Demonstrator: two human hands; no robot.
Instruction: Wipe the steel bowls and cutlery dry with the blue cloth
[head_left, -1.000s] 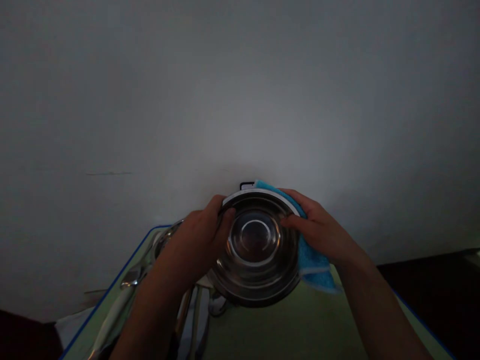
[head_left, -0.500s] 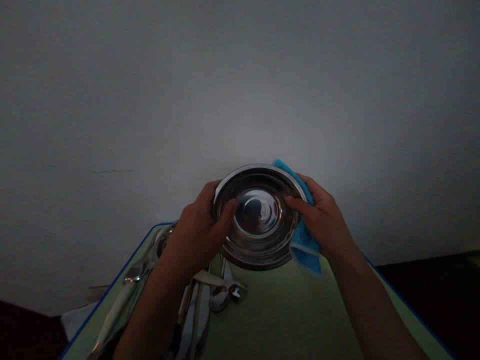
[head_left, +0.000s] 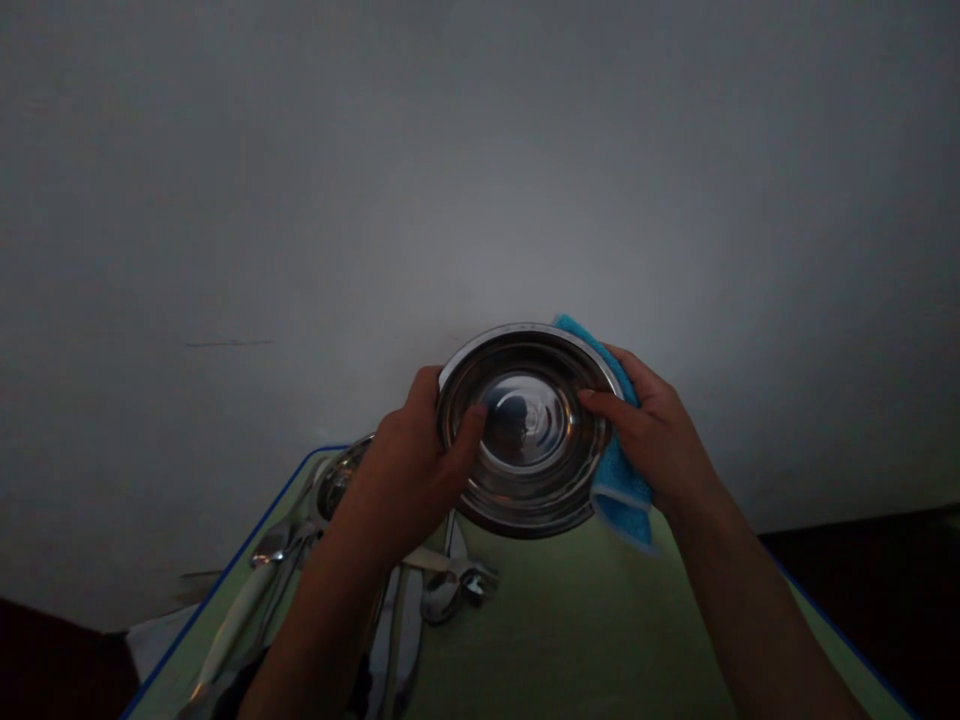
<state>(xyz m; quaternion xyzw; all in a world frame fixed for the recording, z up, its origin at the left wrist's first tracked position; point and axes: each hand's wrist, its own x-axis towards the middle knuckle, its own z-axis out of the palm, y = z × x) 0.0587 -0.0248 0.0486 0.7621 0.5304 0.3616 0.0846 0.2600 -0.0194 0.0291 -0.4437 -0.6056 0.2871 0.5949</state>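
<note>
Metal bowl (head_left: 529,425): two-sided grip above the table

The metal bowl is raised above the green table (head_left: 592,620), its interior facing the wearer and the pale wall (head_left: 480,200) behind it. The left hand (head_left: 409,465) grips the left side, thumb inside the rim. The right hand (head_left: 660,430) grips the right side, thumb likewise inside, with the blue cloth (head_left: 624,490) between palm and rim; the cloth's lower end hangs free. Metal utensils (head_left: 442,600) lie on the table below the bowl. A light-handled utensil (head_left: 238,620) lies left of the left forearm.
</note>
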